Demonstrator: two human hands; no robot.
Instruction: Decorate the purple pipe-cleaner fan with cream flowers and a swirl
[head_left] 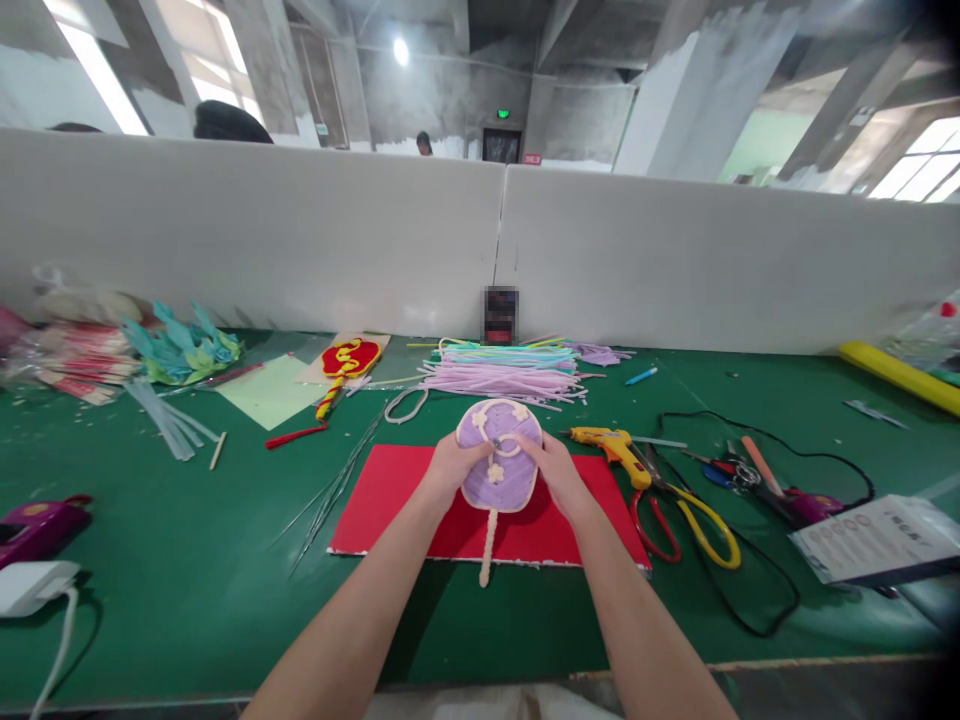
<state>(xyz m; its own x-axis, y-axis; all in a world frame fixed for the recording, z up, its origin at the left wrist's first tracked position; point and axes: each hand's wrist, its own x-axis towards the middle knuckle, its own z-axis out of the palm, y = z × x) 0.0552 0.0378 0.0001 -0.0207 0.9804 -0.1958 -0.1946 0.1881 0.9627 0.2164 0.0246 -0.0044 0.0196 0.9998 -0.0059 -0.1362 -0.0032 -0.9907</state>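
A lilac hand fan (517, 485) with a cream border, small cream flowers and a curling cream stem is held upright above a red board (390, 510). Its cream handle (487, 555) points down toward me. My left hand (451, 465) grips the fan's left side, thumb pressed on its face. On the right side my right hand (556, 468) grips it likewise, its thumb near a cream ring on the face. The fingers behind the fan are hidden.
Lilac and mint pipe cleaners (502, 378) lie behind the board. A red-and-yellow fan (349, 362) sits left of them. To the right are a yellow glue gun (611, 445), scissors (709, 525) and a black cord (780, 430). Thin wires (337, 490) lie left.
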